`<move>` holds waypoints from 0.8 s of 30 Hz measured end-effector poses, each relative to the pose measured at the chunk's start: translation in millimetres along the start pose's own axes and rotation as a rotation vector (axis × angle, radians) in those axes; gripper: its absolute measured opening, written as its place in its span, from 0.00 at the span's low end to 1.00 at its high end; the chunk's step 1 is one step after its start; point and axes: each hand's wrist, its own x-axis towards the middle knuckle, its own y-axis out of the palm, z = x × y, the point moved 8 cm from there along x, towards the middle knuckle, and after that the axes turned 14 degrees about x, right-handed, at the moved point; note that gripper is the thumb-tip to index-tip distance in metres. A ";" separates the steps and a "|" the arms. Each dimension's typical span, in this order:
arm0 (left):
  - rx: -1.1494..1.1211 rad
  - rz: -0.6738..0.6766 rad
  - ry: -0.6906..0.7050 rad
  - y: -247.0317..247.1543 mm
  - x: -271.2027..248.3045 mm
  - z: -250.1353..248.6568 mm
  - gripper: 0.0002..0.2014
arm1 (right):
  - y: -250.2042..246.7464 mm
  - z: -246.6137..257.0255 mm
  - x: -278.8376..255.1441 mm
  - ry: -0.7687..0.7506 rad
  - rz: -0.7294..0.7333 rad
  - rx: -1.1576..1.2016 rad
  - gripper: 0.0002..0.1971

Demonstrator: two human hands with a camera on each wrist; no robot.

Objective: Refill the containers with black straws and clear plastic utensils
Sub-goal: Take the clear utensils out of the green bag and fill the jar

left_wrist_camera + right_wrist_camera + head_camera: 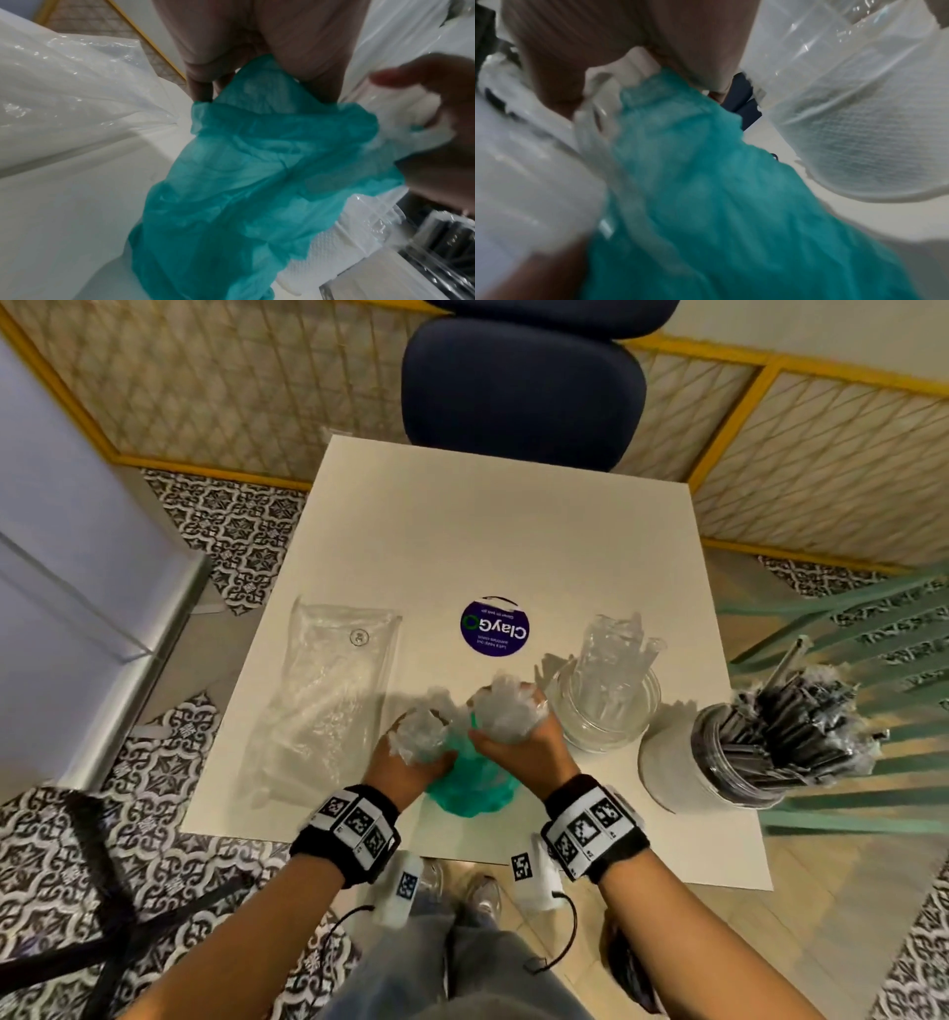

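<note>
A teal plastic bag [467, 788] lies crumpled at the table's near edge, between my hands. My left hand [416, 737] grips its upper edge [244, 101] together with a wad of crumpled clear plastic [418, 731]. My right hand [506, 716] grips another wad of crumpled clear plastic [506, 711] against the bag's right side [706, 192]. A clear jar [606, 706] packed with clear utensils stands just right of my right hand. Further right, a clear jar of wrapped black straws [770, 747] sits at the table's edge.
A long, flat clear plastic bag [328, 690] lies on the left of the white table [513, 541]. A round purple sticker [494, 625] marks the table's middle. A navy chair [524, 392] stands beyond the far edge and a green slatted chair [862, 660] at the right.
</note>
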 end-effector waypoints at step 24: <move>0.078 0.059 -0.001 10.3 9.2 12.3 0.33 | -20.0 28.8 -3.5 0.218 -0.031 0.271 0.08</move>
